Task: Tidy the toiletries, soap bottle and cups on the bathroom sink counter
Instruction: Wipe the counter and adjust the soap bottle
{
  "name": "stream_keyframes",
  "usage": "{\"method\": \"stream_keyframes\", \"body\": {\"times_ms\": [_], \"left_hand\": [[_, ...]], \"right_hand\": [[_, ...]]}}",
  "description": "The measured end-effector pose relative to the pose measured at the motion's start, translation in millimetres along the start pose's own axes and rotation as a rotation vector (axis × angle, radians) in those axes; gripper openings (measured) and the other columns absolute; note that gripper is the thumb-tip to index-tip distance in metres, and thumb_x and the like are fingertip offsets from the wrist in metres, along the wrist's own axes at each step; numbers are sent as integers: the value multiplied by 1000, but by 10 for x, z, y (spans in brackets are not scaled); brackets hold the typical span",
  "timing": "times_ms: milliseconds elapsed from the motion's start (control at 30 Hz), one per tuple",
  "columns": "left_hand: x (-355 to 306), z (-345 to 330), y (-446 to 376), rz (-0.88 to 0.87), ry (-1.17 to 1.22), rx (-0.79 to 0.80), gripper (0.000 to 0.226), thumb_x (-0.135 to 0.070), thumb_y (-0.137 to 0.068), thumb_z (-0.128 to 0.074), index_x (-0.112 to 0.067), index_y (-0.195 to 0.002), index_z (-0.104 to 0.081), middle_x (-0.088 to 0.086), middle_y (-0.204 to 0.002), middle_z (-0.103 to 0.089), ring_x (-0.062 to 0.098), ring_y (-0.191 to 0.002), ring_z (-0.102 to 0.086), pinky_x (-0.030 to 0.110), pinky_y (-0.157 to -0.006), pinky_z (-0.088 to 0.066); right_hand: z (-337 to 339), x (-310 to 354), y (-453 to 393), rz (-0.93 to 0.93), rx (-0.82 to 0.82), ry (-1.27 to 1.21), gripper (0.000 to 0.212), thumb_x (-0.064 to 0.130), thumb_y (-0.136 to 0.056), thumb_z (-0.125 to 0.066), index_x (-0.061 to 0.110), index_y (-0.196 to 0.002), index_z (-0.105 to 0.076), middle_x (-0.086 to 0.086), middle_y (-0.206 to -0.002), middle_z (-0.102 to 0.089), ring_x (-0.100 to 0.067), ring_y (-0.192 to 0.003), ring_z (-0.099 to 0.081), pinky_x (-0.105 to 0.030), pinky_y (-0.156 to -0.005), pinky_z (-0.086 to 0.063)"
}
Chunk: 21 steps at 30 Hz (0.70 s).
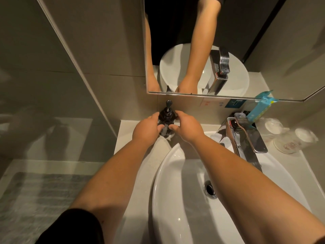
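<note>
- We cupped the soap bottle (166, 124), a dark pump dispenser, between both hands at the back left corner of the counter (126, 136), close under the mirror (228, 50).
- Our left hand (146, 130) curved round the bottle's left side, fingers bent and thumb reaching toward its front; our right hand (187, 127) mirrored it on the right, fingers curled over the shoulder of the bottle and thumb pressed near its lower front.
- The bottle stood upright, pump head (168, 103) pointing up toward the wall; whether its base rested on the counter or was raised a little we could not tell, as our hands hid it.
- We judged the step in hand to be the placing or squaring of the soap bottle, early or midway in the tidying.
- The cups (288, 136), clear glasses, stood on the far right of the counter beyond the tap (246, 138), well apart from the bottle; a blue-green packet (260, 108) leaned against the wall behind the tap.
- The basin (175, 173) lay between the two groups.
- The next move, as we judged it, called for settling the bottle steady against the wall, letting go with both hands, then reaching across the basin toward the cups and packet without knocking the tap.
</note>
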<state>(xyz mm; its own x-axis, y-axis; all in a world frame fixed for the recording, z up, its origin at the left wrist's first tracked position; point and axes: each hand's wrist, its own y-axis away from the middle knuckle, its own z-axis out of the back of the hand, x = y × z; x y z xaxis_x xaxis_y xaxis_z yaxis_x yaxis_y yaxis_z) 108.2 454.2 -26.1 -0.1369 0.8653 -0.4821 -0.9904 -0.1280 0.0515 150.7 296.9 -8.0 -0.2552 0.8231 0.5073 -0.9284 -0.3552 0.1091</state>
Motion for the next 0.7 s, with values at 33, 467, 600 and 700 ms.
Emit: {"method": "stream_keyframes", "body": {"times_ms": [33,467,600,700], "left_hand": [[-13,0,-2,-2,1,4,44,-31,-96,-52,-19,-137,-41,7,-119,-64,29,-101,-61,40,-76,-50],[-130,-16,-10,5,-20,-29,39,-30,-96,-52,-16,-132,-44,8,-113,-65,28,-95,-61,38,-71,-49],[-143,-23,-24,13,-29,-36,40,-32,-97,-52,-17,-132,-44,7,-113,-65,28,-95,-62,38,-71,-50],[-141,-19,-19,13,-36,-37,41,-32,-97,-51,-17,-134,-43,8,-113,-65,28,-94,-62,38,-72,-51]], "right_hand": [[-11,7,-3,8,-5,-8,59,34,-87,-68,17,-139,-45,-6,-130,-62,-27,-117,-58,-38,-92,-49],[56,3,-39,25,-9,-48,51,31,-87,-68,17,-133,-51,-7,-122,-66,-29,-111,-61,-40,-89,-51],[60,-10,-58,28,-7,-53,48,30,-87,-68,16,-130,-53,-9,-119,-67,-30,-108,-61,-41,-88,-51],[54,-14,-52,28,-9,-56,46,31,-87,-68,17,-129,-54,-8,-118,-67,-30,-107,-62,-41,-87,-52]]}}
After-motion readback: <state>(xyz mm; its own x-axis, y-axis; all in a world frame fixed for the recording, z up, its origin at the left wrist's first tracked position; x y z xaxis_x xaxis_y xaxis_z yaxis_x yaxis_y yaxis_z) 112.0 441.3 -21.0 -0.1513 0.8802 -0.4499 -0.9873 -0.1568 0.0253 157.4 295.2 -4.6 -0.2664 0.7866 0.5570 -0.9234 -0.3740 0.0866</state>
